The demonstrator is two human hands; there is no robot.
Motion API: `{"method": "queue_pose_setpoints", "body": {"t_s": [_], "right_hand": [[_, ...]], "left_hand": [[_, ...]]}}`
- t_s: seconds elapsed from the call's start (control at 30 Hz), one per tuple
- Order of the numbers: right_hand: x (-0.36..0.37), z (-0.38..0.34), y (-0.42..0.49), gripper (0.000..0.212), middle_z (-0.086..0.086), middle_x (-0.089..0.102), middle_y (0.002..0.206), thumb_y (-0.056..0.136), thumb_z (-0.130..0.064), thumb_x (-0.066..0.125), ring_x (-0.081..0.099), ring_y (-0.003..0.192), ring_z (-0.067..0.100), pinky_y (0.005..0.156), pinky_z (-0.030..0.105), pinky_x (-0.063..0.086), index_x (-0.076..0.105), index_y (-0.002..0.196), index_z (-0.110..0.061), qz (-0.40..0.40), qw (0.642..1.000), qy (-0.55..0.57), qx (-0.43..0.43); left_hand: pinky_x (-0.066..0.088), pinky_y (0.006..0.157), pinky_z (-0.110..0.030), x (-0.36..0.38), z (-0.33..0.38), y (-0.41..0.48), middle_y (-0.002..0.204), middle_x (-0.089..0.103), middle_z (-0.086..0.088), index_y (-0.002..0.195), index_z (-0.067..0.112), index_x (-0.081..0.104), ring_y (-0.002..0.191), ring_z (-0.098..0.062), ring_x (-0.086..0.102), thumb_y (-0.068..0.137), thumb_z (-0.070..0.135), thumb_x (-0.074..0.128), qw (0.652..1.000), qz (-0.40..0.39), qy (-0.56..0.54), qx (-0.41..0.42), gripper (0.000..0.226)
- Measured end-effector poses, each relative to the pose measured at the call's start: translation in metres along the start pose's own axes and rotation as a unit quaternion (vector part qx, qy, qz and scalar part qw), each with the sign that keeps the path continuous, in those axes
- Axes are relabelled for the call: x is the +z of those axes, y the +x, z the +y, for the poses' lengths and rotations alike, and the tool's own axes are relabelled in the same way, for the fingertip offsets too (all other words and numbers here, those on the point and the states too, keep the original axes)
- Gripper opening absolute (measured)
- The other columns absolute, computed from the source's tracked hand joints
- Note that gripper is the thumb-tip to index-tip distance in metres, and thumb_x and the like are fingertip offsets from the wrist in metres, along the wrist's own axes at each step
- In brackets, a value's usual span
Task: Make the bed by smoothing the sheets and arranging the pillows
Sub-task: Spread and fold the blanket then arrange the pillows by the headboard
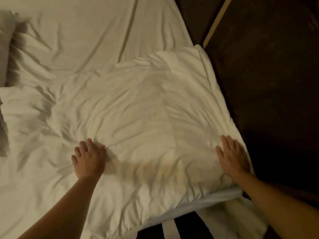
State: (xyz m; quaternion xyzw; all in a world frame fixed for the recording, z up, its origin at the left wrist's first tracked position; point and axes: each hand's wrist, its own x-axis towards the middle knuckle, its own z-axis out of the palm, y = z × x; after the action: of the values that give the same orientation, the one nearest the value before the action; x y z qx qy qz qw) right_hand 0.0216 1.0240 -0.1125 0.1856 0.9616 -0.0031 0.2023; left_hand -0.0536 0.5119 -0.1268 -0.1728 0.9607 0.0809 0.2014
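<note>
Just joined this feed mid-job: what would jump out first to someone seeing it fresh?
Two bare hands press on a rumpled white duvet: the left hand mid-bed, the right hand near its edge by the dark floor. Beyond it lies a creased sheet, with a pillow at the far left.

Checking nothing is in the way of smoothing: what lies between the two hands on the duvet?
Only creased white duvet lies between the left hand and the right hand; no other object shows there in the head view.
</note>
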Motion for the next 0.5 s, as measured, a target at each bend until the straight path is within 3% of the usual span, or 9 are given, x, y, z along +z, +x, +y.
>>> {"method": "queue_pose_setpoints", "body": {"t_s": [0.1, 0.27, 0.33, 0.4, 0.5], "right_hand": [[-0.003, 0.007, -0.011, 0.069, 0.017, 0.046, 0.150, 0.094, -0.052, 0.032, 0.042, 0.134, 0.040, 0.109, 0.053, 0.037, 0.045, 0.149, -0.013, 0.040, 0.999, 0.031, 0.012], [0.002, 0.016, -0.026, 0.073, 0.014, 0.035, 0.158, 0.095, -0.046, 0.056, 0.035, 0.142, 0.037, 0.111, 0.051, 0.037, 0.032, 0.155, -0.012, 0.084, 0.988, 0.115, 0.063], [0.007, 0.017, -0.028, 0.081, 0.016, 0.035, 0.157, 0.092, -0.046, 0.064, 0.037, 0.142, 0.037, 0.109, 0.051, 0.040, 0.030, 0.156, -0.010, 0.090, 0.983, 0.135, 0.079], [0.011, 0.015, -0.031, 0.084, 0.017, 0.038, 0.155, 0.091, -0.055, 0.059, 0.040, 0.139, 0.037, 0.109, 0.051, 0.039, 0.031, 0.155, -0.008, 0.096, 0.980, 0.147, 0.098], [0.016, 0.013, -0.037, 0.090, 0.015, 0.036, 0.158, 0.092, -0.067, 0.051, 0.038, 0.142, 0.035, 0.112, 0.052, 0.036, 0.027, 0.157, -0.009, 0.086, 0.976, 0.148, 0.137]], "left_hand": [[0.021, 0.122, -0.056, -0.001, 0.036, -0.004, 0.163, 0.028, -0.018, 0.158, 0.010, 0.027, 0.151, -0.041, 0.023, 0.106, 0.050, 0.033, 0.999, 0.012, -0.005, 0.030, 0.066], [0.041, 0.108, -0.055, -0.006, 0.130, 0.015, 0.145, 0.045, -0.018, 0.141, 0.010, 0.045, 0.132, -0.040, 0.043, 0.101, 0.049, 0.036, 0.989, 0.010, -0.058, 0.137, 0.057], [0.042, 0.110, -0.053, -0.011, 0.178, 0.018, 0.152, 0.042, -0.016, 0.145, 0.012, 0.045, 0.137, -0.037, 0.043, 0.102, 0.051, 0.037, 0.981, -0.012, -0.125, 0.151, 0.058], [0.038, 0.116, -0.046, -0.016, 0.228, 0.021, 0.158, 0.040, -0.015, 0.152, 0.012, 0.044, 0.143, -0.033, 0.041, 0.104, 0.048, 0.045, 0.971, -0.021, -0.164, 0.175, 0.060], [0.038, 0.114, -0.040, -0.020, 0.303, 0.024, 0.151, 0.050, -0.014, 0.149, 0.010, 0.051, 0.139, -0.031, 0.048, 0.103, 0.045, 0.052, 0.957, -0.022, -0.175, 0.230, 0.058]]}}
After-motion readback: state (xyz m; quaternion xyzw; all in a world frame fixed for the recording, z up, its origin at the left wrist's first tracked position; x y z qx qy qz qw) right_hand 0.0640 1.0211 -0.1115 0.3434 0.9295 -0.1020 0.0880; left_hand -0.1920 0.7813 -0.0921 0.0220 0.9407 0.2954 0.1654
